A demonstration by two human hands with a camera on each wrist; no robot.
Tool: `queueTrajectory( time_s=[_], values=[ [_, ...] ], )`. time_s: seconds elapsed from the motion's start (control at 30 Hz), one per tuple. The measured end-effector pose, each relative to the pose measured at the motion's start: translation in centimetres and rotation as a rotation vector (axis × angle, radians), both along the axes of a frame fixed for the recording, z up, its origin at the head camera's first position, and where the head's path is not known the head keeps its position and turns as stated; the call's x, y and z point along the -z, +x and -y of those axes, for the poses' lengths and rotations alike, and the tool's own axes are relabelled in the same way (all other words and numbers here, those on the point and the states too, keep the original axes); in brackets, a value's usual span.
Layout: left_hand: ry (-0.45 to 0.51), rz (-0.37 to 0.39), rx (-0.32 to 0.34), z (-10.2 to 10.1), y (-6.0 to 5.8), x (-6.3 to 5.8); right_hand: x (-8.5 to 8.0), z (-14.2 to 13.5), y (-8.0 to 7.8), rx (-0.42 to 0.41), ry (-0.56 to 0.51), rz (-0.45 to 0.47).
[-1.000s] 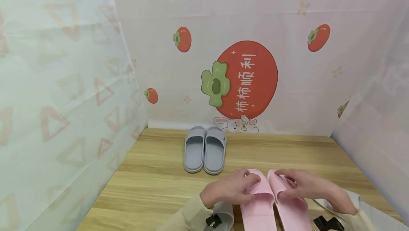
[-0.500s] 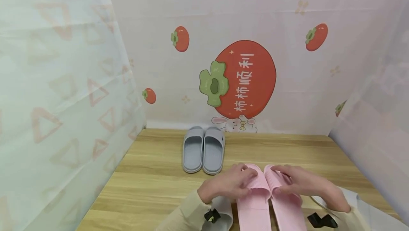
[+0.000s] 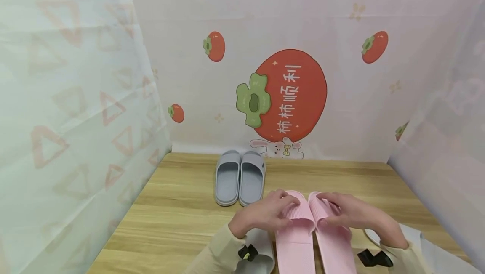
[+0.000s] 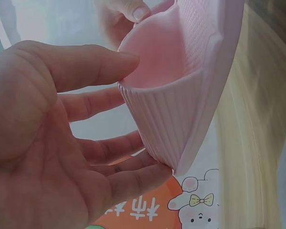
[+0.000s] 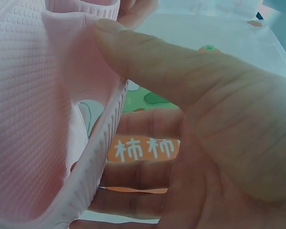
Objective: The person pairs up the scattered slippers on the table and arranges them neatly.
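Observation:
Two pink slippers with ribbed straps lie side by side, toes pointing away from me. My left hand [image 3: 263, 213] grips the strap of the left pink slipper [image 3: 295, 244] from its outer side. In the left wrist view, the thumb is at the opening edge of that ribbed strap [image 4: 164, 114], with the other fingers along its outside. The right pink slipper [image 3: 335, 248] is held at its strap by my right hand [image 3: 354, 213]. The right wrist view shows that thumb [image 5: 148, 62] over the strap's edge and the fingers behind the strap.
A pair of grey slippers [image 3: 227, 183] stands against the back of the wooden tabletop [image 3: 182, 206]. Another grey slipper [image 3: 257, 261] lies partly under my left forearm. Beyond my right forearm shows a pale slipper edge [image 3: 373, 237]. Printed cloth walls [image 3: 204, 80] enclose the sides and back.
Both hands and the pink slippers have shifted a little to the left and farther from me. The grips look the same, and the grey pair at the back stays put.

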State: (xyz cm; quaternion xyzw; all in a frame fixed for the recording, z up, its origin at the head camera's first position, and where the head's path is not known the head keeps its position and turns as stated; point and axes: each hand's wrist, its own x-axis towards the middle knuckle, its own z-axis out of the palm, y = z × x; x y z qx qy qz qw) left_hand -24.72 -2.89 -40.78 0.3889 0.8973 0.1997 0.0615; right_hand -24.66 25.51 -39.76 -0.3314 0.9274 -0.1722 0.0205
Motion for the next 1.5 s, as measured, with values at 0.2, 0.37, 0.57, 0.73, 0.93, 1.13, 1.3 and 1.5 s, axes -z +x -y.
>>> queueTrajectory(
  time_s=[0.2,0.37,0.57,0.73,0.93,1.13,1.3,1.5],
  values=[
    [0.018,0.009,-0.001,0.1,-0.2,-0.1,-0.1,0.2,0.0,0.023,-0.002,0.037],
    [0.025,0.014,-0.007,0.3,-0.3,-0.2,-0.2,0.3,0.0,-0.003,0.002,-0.014],
    [0.036,0.017,-0.010,0.5,-0.7,-0.3,-0.1,0.5,-0.4,-0.003,0.010,-0.055],
    [0.042,0.011,-0.021,0.7,-1.1,-0.2,0.1,0.8,-0.8,0.002,-0.003,-0.056],
    [0.030,-0.016,-0.028,0.6,-1.3,-0.6,-0.3,1.2,-0.9,0.001,-0.019,-0.038],
    [0.023,-0.038,-0.019,0.7,-1.8,-1.0,-0.6,1.5,-1.3,0.006,-0.020,-0.039],
    [0.017,-0.041,-0.015,0.8,-2.3,-1.1,-0.3,1.5,-1.6,0.015,-0.008,-0.052],
    [0.016,-0.037,-0.030,0.9,-2.9,-0.9,0.1,1.6,-2.1,0.025,-0.028,-0.024]
  ],
)
